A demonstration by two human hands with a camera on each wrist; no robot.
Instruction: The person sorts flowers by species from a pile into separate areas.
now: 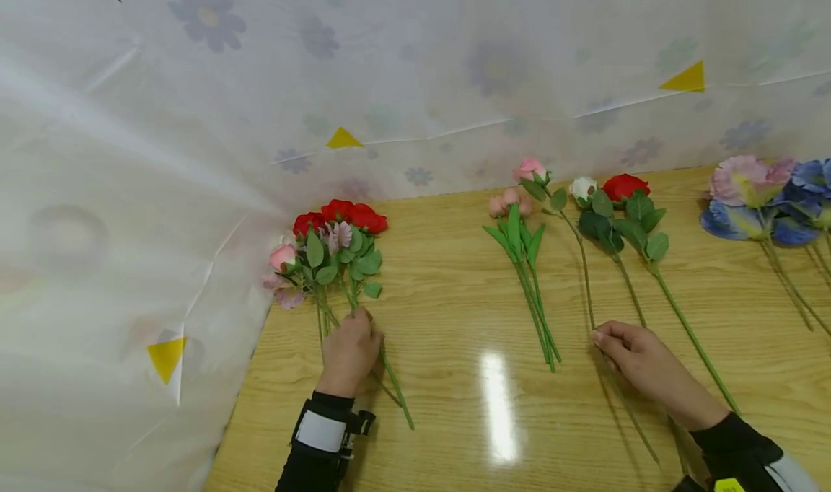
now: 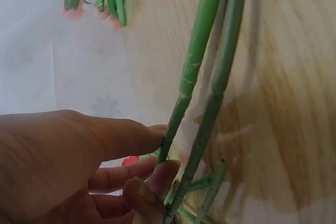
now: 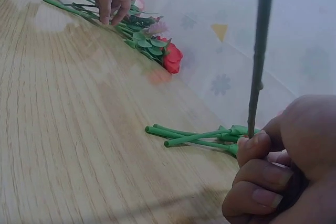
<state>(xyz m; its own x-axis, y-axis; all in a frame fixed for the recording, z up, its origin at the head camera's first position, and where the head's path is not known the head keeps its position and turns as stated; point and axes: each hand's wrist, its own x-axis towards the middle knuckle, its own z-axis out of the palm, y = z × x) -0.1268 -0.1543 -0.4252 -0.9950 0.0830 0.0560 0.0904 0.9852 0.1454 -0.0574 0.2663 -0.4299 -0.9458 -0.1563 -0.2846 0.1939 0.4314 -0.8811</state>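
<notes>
On the left part of the table lies a bunch of artificial flowers, with red roses [image 1: 339,211], a pink rose [image 1: 283,257] and pale purple flowers [image 1: 337,237]. My left hand [image 1: 353,348] is at its stems. In the left wrist view the thumb and forefinger pinch a green stem [image 2: 195,59], and a darker stem [image 2: 214,98] runs beside it. My right hand [image 1: 639,362] pinches the long thin stem [image 3: 259,51] of another pink rose [image 1: 529,168] between thumb and forefinger. Which bloom the left hand's stem belongs to, I cannot tell.
Pink tulips [image 1: 513,202] with green stems lie mid-table. A white rose [image 1: 583,187] and a single red rose [image 1: 625,186] lie right of them, their stems passing near the right hand. Blue and pink flowers [image 1: 746,189] lie far right. A patterned sheet [image 1: 415,66] borders the table.
</notes>
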